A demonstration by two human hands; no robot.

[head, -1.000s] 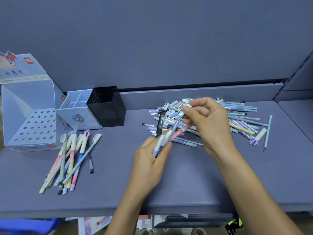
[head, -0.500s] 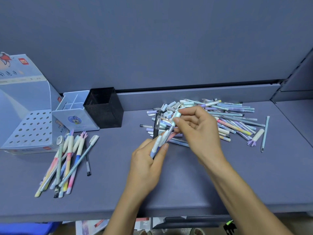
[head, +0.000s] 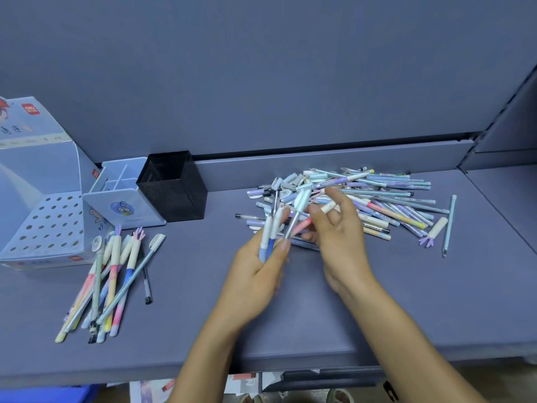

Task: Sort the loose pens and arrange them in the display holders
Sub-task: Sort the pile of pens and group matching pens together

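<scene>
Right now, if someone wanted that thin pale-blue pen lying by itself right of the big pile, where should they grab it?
Probably at mid-barrel, from above. The thin pale-blue pen lies flat on the shelf, pointing roughly away from the person, so a pinch across its long sides suits. Its right side is bare; a white cap with purple petals lies close on its left.

display box | red logo, chinese script | too blurred to read

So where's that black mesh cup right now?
In the head view, the black mesh cup stands left of centre by the back ledge, between the pale blue divided holder and the loose pen pile.
</scene>
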